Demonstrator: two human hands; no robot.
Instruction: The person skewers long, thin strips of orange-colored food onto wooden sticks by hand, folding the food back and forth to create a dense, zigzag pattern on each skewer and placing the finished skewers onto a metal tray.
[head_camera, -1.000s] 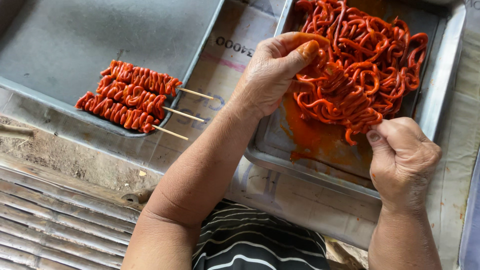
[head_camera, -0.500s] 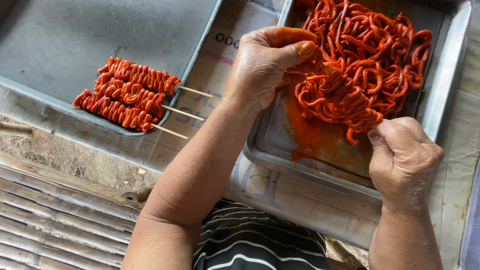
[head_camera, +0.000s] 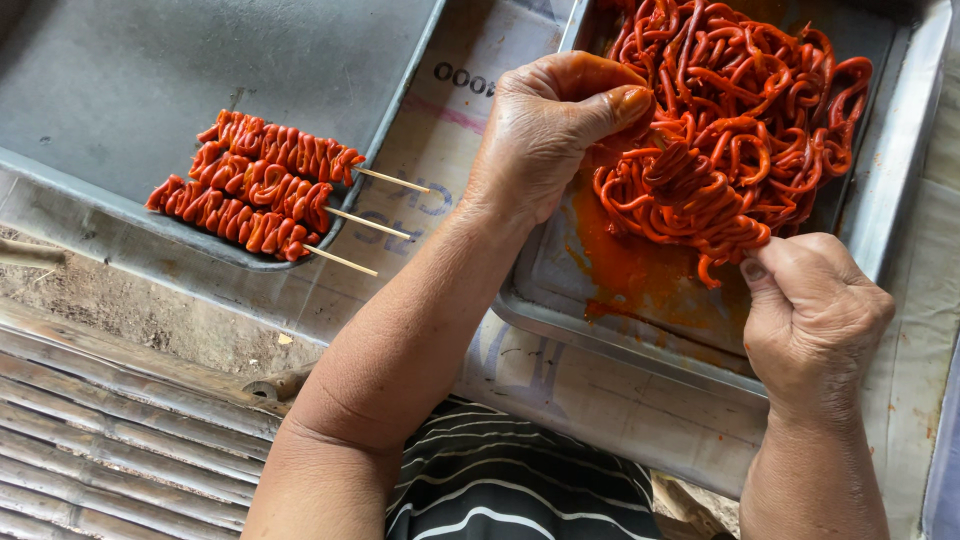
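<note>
Left hand (head_camera: 545, 135) pinches red strips (head_camera: 735, 120) at the tray's (head_camera: 905, 130) near side; right hand (head_camera: 815, 320) pinches the half-threaded skewer's (head_camera: 700, 190) near end, its axis running between them.

A pile of meat strips (head_camera: 735, 130) is held in a metal tray (head_camera: 900, 130), which is set on the bench (head_camera: 600, 410). The fingers of the left hand (head_camera: 550, 130) are pressed into the left side of the pile, and the fingers of the right hand (head_camera: 810, 310) are placed at its near edge, touching a strand. Well to the left of the left fingers, three filled skewers (head_camera: 250, 185) are laid side by side in a second tray (head_camera: 150, 70), with their stick ends jutting over its rim towards the fingers. Paper sheets (head_camera: 450, 110) are spread between both trays.
</note>
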